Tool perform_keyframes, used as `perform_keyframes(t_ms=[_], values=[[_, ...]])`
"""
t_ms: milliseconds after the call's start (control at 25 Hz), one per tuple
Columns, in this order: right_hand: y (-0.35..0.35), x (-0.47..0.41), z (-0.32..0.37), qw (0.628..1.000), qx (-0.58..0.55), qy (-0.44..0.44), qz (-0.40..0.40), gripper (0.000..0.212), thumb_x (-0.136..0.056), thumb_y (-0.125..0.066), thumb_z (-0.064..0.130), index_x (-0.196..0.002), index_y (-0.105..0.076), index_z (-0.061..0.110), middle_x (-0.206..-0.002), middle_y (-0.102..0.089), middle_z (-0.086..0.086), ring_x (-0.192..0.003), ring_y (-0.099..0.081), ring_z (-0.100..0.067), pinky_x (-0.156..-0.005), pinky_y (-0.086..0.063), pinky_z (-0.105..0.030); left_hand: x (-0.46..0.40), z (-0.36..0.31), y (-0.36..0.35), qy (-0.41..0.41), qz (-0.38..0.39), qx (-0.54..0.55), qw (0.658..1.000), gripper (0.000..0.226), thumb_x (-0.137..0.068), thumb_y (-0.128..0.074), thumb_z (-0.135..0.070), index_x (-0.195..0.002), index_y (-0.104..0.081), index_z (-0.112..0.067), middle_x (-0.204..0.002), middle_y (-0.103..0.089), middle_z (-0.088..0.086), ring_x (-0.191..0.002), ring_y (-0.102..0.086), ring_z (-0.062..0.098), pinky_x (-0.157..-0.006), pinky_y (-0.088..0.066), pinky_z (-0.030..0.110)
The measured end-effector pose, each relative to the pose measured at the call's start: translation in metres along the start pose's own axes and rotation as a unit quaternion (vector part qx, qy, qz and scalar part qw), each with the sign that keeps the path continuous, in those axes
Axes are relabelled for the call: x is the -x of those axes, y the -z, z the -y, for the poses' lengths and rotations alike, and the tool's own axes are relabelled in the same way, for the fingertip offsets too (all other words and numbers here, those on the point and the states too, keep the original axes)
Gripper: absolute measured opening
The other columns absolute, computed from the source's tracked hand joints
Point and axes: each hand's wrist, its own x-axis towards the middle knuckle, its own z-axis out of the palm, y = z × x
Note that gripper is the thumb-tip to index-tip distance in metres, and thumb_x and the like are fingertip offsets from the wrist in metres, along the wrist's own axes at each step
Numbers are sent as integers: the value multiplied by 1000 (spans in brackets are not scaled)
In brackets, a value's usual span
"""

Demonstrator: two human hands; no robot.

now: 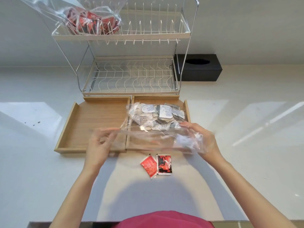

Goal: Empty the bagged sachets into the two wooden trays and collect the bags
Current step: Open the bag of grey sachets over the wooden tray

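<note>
Both hands are on the clear bag (pixel 148 139), stretched low over the near edge of the trays; the left hand (pixel 98 145) pinches its left end, the right hand (pixel 202 140) clutches the crumpled right end; white sachets (pixel 158 116) sit in a heap on the right tray (pixel 187 111), apparently still inside the bag, though the plastic blurs that; the left tray (pixel 92 122) lies bare; two red sachets (pixel 156 165) rest on the table (pixel 49 170); a second bag (pixel 92 20) of red sachets sits on the rack (pixel 131 66).
</note>
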Motion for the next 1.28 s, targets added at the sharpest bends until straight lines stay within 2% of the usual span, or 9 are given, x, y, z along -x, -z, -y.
perform_keyframes(t_ms=[160,280,400,520,680,840,1080,1160,1280], values=[[14,-33,27,992,-4,-34,-120,32,-70,-59,28,-99,-67,16,-87,-68,22,-75,-54,24,-68,-37,4,-51,-3,11,82,-48,-79,992,24,-81,-58,-35,-66,-56,-17,-80,-57,20,-56,-54,0,-55,-38,16],[31,-64,55,981,37,-25,-187,17,-78,-53,17,-88,-66,11,-42,-53,23,-52,-49,16,-54,-34,1,-74,-25,10,82,-55,-21,995,34,-89,-42,6,-60,-41,-13,-63,-40,8,-49,-42,6,-52,-29,16],[54,-85,84,973,45,23,-226,13,-73,-54,12,-81,-64,14,-54,-56,28,-59,-51,13,-58,-34,-1,-81,-83,10,-79,-54,26,995,20,-84,-48,9,-74,-53,-8,-55,-57,-11,-46,-49,-8,-49,-38,9],[70,-85,106,970,-50,27,-238,23,-82,-60,8,-73,-66,28,-60,-61,21,-62,-57,12,-64,-43,-11,-82,-117,18,-126,-76,55,988,38,-74,-67,-44,-82,-60,-7,-52,-52,-7,-43,-48,0,-46,-39,13],[66,-56,128,965,-145,25,-217,26,-83,-54,30,-60,-57,18,-51,-60,5,-45,-52,-6,-47,-45,-16,-38,-138,18,-214,-16,134,967,23,-94,-42,-14,-77,-55,-24,-50,-48,-12,-45,-40,3,-42,-34,16],[47,-42,100,964,-156,-78,-202,33,-89,-53,18,-57,-58,14,-44,-58,4,-42,-49,-8,-43,-44,-17,-37,-96,7,-125,10,106,987,26,-94,-41,-17,-74,-53,-27,-46,-44,-11,-34,-35,4,-34,-27,13],[17,-52,45,960,-121,-201,-152,29,-90,-50,31,-66,-62,22,-68,-65,-3,-69,-63,-20,-66,-56,-32,-61,-44,-22,-48,9,40,998,15,-93,-43,-16,-85,-55,-19,-51,-56,-12,-40,-49,0,-40,-38,13],[11,-52,36,963,-117,-201,-136,27,-90,-45,42,-74,-65,33,-87,-68,0,-91,-64,-24,-88,-51,-49,-64,-41,-28,-36,1,45,998,18,-93,-41,-21,-106,-52,-14,-75,-60,-6,-60,-58,-3,-58,-49,14],[5,-30,31,965,-144,-202,-81,50,-67,-38,81,-105,-53,53,-121,-59,5,-119,-51,-17,-107,-35,-42,-51,-34,-29,-27,31,47,998,60,-86,-43,-49,-134,-33,-15,-121,-50,0,-99,-51,2,-92,-39,25]])
